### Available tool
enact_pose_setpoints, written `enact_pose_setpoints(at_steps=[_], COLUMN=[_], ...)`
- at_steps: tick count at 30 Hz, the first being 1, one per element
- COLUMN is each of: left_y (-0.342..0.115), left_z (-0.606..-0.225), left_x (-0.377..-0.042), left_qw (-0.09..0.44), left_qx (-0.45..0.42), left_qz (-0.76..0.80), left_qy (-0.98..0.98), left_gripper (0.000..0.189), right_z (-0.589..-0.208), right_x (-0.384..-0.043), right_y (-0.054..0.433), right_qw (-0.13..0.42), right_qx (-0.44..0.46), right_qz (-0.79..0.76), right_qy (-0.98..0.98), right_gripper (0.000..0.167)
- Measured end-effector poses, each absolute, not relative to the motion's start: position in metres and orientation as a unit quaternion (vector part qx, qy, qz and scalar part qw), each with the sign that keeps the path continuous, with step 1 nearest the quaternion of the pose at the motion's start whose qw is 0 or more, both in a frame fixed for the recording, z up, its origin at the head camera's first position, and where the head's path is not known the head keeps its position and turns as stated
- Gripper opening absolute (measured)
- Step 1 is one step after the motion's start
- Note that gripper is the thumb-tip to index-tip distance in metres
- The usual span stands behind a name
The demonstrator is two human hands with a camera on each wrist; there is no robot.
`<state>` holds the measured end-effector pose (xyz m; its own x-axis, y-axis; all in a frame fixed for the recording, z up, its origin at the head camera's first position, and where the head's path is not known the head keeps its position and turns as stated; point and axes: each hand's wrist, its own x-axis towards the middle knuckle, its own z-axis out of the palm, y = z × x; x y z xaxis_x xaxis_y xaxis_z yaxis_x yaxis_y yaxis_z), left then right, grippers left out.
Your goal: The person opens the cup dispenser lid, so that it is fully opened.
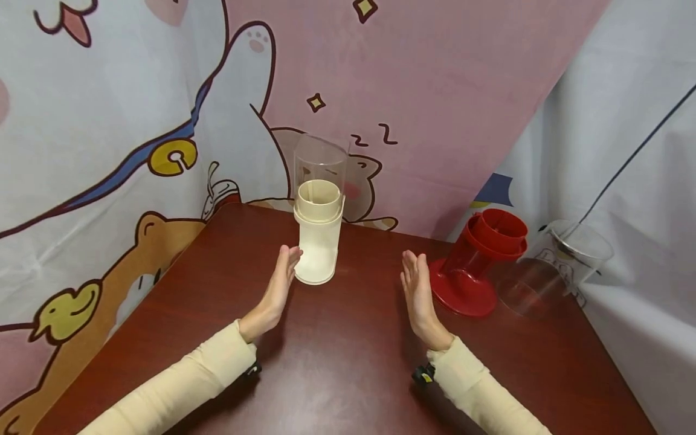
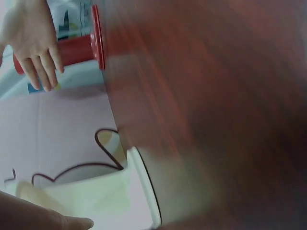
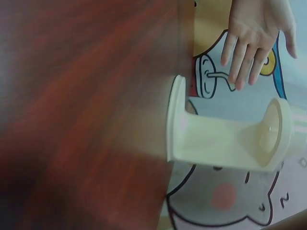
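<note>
My left hand (image 1: 274,296) is held up beside a cream plastic stand (image 1: 318,251), fingers straight and fingertips overlapping its edge in the head view. The stand is upright, with a round collar on top and a clear cylinder (image 1: 321,154) rising from it. Across a gap, my right hand (image 1: 421,299) faces the left palm to palm, its fingers straight too and nothing in it. Nearest to it is a red plastic stand (image 1: 470,278) with a round base and a ring-shaped top. In the right wrist view, the left hand (image 3: 254,40) shows spread fingers above the cream stand (image 3: 216,139).
Right of the red stand, a clear cylinder (image 1: 535,287) stands on the dark red-brown table (image 1: 348,362). A thin dark line (image 1: 636,157) slants up from its top. A cartoon-printed cloth (image 1: 435,103) hangs behind the table and along its sides.
</note>
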<state>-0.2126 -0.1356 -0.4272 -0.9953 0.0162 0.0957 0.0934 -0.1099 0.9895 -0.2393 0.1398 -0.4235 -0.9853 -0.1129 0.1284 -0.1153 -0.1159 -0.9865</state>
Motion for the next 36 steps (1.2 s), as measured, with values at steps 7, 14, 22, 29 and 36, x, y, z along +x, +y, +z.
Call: enact_pose_setpoints(at_steps=[7, 14, 22, 29, 36], left_y=[-0.153, -0.167, -0.174, -0.155, -0.135], left_z=[-0.424, -0.414, -0.397, -0.384, -0.385], left_x=[-0.238, -0.265, -0.297, -0.314, -0.324], left_qw=[0.047, 0.058, 0.099, 0.107, 0.11], left_qx=[-0.02, -0.034, -0.037, -0.054, -0.059], left_qz=[-0.737, -0.73, -0.721, -0.729, -0.734], left_qy=[-0.674, -0.68, -0.685, -0.674, -0.667], left_gripper=[0.078, 0.08, 0.078, 0.078, 0.075], right_z=[-0.407, -0.388, -0.379, -0.37, -0.366], right_x=[-0.266, -0.295, -0.324, -0.331, -0.334], right_y=[0.094, 0.057, 0.031, 0.005, -0.009], right_qw=[0.022, 0.02, 0.021, 0.014, 0.012], right_qx=[0.102, 0.101, 0.097, 0.095, 0.102], right_qz=[0.73, 0.722, 0.704, 0.733, 0.727], right_qy=[-0.675, -0.684, -0.704, -0.673, -0.679], right_gripper=[0.072, 0.072, 0.072, 0.078, 0.075])
